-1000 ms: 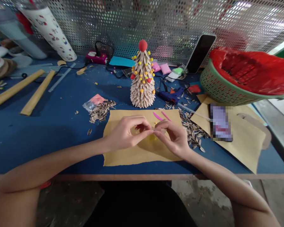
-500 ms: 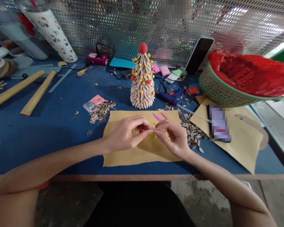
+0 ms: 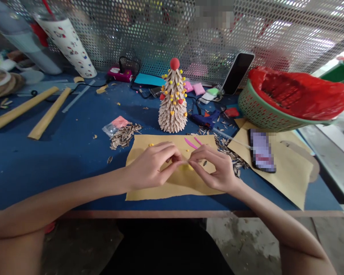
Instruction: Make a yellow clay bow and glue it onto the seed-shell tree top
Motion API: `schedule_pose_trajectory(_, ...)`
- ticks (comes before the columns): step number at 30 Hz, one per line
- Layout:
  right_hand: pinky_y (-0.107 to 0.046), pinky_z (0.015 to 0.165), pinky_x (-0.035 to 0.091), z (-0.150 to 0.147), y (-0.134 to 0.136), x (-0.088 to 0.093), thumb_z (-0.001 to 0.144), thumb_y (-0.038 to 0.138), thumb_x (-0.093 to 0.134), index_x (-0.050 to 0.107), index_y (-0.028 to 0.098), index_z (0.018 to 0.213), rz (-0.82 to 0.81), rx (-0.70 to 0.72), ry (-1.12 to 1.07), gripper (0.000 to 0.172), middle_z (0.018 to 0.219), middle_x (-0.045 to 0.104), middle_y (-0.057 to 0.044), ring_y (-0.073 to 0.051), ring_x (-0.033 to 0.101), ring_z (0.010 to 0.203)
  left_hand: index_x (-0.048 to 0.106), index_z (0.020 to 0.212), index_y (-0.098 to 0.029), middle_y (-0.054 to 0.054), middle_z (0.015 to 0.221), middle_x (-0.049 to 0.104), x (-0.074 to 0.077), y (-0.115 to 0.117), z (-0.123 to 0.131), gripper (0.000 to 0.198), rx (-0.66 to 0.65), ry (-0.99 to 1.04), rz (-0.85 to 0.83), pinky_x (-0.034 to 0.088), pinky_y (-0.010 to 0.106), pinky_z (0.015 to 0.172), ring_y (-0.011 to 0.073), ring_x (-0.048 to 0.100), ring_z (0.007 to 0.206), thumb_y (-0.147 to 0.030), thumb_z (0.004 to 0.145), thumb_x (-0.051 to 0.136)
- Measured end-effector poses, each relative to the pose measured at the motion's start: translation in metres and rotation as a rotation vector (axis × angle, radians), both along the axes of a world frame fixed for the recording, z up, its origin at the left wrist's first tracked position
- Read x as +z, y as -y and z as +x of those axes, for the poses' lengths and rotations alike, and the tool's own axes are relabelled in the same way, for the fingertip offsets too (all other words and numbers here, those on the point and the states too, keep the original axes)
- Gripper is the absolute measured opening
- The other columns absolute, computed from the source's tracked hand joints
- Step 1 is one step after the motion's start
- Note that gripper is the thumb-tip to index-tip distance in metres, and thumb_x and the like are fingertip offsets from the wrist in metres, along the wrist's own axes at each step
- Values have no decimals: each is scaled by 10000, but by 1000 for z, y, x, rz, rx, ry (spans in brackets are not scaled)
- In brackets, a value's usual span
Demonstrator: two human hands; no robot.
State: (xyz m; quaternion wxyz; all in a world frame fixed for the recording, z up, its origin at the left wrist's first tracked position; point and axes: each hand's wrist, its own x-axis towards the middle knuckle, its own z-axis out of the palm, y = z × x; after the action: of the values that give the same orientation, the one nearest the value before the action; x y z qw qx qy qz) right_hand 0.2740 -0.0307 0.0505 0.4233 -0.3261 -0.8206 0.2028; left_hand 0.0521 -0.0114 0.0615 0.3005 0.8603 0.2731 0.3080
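My left hand (image 3: 153,166) and my right hand (image 3: 216,170) meet fingertip to fingertip above a sheet of brown paper (image 3: 154,193). Both are pinched closed, and a thin pale strand or scrap shows between them, too small to name. Just beneath the fingertips lies a yellow lump (image 3: 186,167) on the paper, partly covered by the hands. Two pink plastic tools (image 3: 190,143) rest near the paper's far edge. Behind the paper stands a small cone-shaped tree (image 3: 172,107) of overlapping seed shells, dotted with yellow, orange and red balls and topped by a red ball.
Striped seed shells (image 3: 123,136) lie in heaps on both sides of the paper. A blue glue gun (image 3: 206,119) rests right of the tree. Farther right are a phone (image 3: 262,151) on brown paper and a green basket (image 3: 263,110) with red plastic. Two rolled tubes (image 3: 50,112) lie left.
The right hand has shifted slightly right and the fingertips sit a little farther apart, with a pale strand between them. The camera view has tilted slightly.
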Motion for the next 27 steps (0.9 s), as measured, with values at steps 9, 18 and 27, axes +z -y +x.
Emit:
schedule_pose_trajectory(9,-333,654,549,1,4,-2,873,129,706,682,204,862,43,-20,-8,80,760,714,-35,-160,663,697,586,900,-143,13,820,608,-6,2,-14,70,-28,-46,53,450,225,693,119,572,744,-139,967,567)
schedule_pose_trajectory(18,-280,556,513,59,-67,8,879,266,733,748,234,835,-31,-469,-248,56,728,727,-8,-127,630,598,595,811,-173,-15,690,594,-22,-14,-41,154,192,-35,390,452,259,652,131,568,662,-216,955,628)
schedule_pose_trajectory(27,-308,716,532,100,-168,-2,760,47,716,737,174,960,47,-715,75,238,806,747,-30,-150,681,693,701,1040,-160,75,991,689,-45,-40,-33,184,140,-429,549,495,322,801,204,630,940,-226,1003,534)
